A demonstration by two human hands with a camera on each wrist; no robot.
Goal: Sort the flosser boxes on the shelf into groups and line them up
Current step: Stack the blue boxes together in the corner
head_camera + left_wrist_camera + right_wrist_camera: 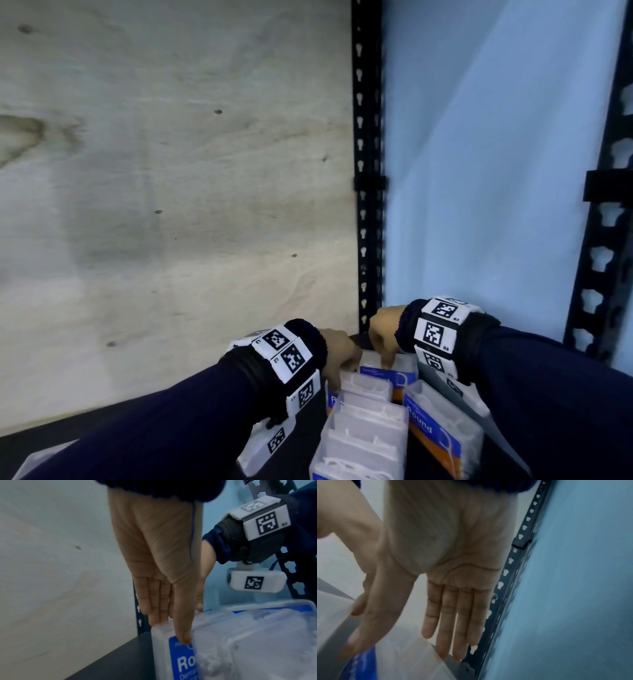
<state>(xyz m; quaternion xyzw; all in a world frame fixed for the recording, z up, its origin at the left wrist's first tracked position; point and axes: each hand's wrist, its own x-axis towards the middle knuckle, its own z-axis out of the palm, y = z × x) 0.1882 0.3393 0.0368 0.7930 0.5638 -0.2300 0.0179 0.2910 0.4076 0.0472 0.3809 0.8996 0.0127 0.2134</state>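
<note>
Several translucent flosser boxes with blue and orange labels stand in the shelf's back right corner. A row of them (pixel 366 421) runs toward me, and one marked "Round" (pixel 442 428) leans at its right. My left hand (pixel 339 375) pinches the top of the left rear box (pixel 171 655), thumb on its blue label, straight fingers (pixel 154 608) behind it. My right hand (pixel 385 359) is open with straight fingers (pixel 453 628). Its thumb rests on the top of the rear box (pixel 394 375), and whether its fingers touch the box is unclear.
A plywood panel (pixel 171 205) backs the dark shelf board (pixel 154 431). A black slotted upright (pixel 368 171) stands in the corner just behind the hands, with a pale blue sheet (pixel 479 171) and a second upright (pixel 603 240) to the right. A translucent item (pixel 34 459) shows at bottom left.
</note>
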